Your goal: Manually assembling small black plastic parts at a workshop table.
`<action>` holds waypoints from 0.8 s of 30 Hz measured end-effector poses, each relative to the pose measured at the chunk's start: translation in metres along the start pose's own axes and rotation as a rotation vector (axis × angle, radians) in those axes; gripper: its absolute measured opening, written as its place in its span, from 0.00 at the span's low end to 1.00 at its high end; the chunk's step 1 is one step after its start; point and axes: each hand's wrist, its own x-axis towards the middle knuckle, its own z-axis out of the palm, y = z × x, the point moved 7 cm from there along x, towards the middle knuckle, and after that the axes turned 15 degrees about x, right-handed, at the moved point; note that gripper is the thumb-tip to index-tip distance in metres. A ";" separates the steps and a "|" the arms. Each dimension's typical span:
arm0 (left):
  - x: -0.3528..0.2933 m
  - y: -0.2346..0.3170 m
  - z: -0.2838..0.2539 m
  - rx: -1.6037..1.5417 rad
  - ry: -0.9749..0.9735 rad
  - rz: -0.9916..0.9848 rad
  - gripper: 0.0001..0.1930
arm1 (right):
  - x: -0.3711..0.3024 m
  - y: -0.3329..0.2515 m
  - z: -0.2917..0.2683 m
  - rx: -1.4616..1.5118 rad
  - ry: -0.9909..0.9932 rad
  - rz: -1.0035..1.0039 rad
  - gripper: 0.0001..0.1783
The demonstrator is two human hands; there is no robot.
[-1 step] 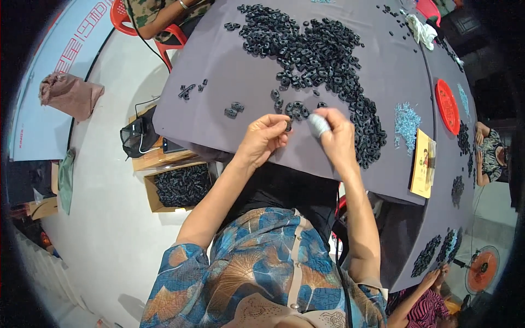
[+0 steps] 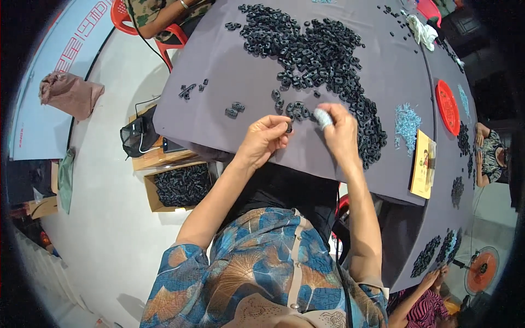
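Cardboard box of black pieces, beside grey table's near left corner
Red tray, on table's right; left hand pinches small black part over table's near side; right hand is apart, its grip unclear

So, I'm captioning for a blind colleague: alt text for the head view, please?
A person's left hand pinches a small dark part at a grey table, the right hand close by. Beyond lies a heap of black parts.
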 end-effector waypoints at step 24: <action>0.006 -0.005 -0.003 -0.023 0.094 0.030 0.09 | -0.021 0.012 0.014 0.185 -0.057 0.166 0.10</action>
